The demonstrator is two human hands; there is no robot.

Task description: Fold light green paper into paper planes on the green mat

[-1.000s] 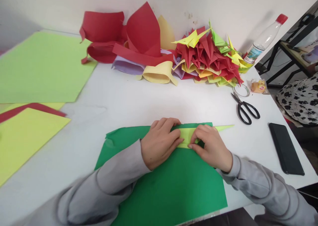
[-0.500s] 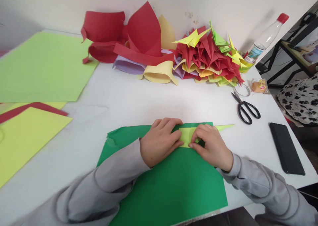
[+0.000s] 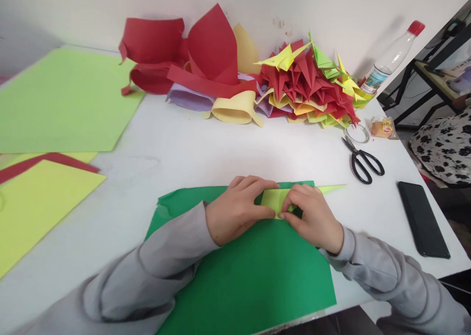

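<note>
A small folded piece of yellow-green paper (image 3: 270, 198) lies near the far edge of a dark green sheet (image 3: 253, 276). Its thin pointed end sticks out to the right, past the sheet. My right hand (image 3: 313, 218) pinches the paper's near edge between thumb and fingers. At its left end, my left hand (image 3: 235, 208) rests with thumb and forefinger apart, the thumb touching the near edge and the fingers reaching over the far side. Part of the folded paper is hidden under my right hand.
Scissors (image 3: 362, 159), a tape roll (image 3: 356, 134), a wrapped snack (image 3: 382, 127) and a black phone (image 3: 423, 219) lie on the right. Folded red paper shapes (image 3: 307, 77), curled paper pieces (image 3: 213, 50) and a bottle (image 3: 390, 60) stand at the back. Light green (image 3: 66, 104) and yellow sheets (image 3: 44, 202) lie left.
My left hand has spread its thumb and forefinger wider and shifted slightly, with the thumb now nearer my right hand. The right hand keeps its pinch on the paper.
</note>
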